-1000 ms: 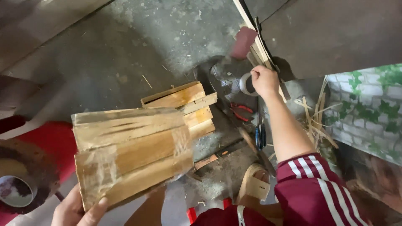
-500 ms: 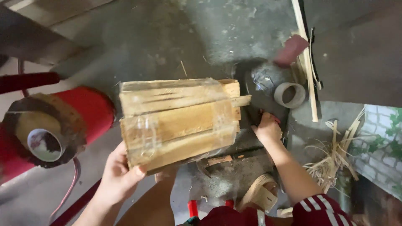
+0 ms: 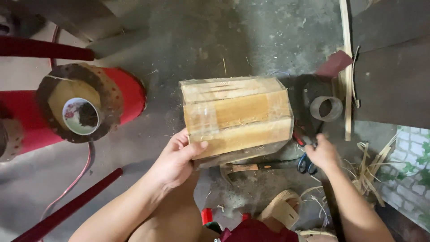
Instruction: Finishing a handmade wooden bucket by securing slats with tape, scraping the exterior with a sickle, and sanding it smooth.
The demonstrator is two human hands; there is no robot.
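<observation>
My left hand (image 3: 177,161) grips the near left corner of a many-sided wooden slat box (image 3: 237,116), wrapped in clear tape and held above the concrete floor. To the right of the box, my right hand (image 3: 323,154) is down at the floor, its fingers over red-handled pliers (image 3: 299,136) and blue-handled scissors (image 3: 307,163). Whether it grips either tool is hidden. A roll of clear tape (image 3: 326,108) lies on the floor beyond that hand. A hammer (image 3: 244,168) lies under the box's near edge.
At the left stands a red cylinder (image 3: 130,96) with a small bowl (image 3: 80,116) on top. A red pipe (image 3: 71,204) and a hose (image 3: 78,172) cross the floor. Wooden slats (image 3: 347,67), straw strips (image 3: 367,170) and a woven piece (image 3: 283,209) lie at the right.
My right hand let go of the tape roll, which now lies on the floor, and came down to the tools. The box has swung level in front of me.
</observation>
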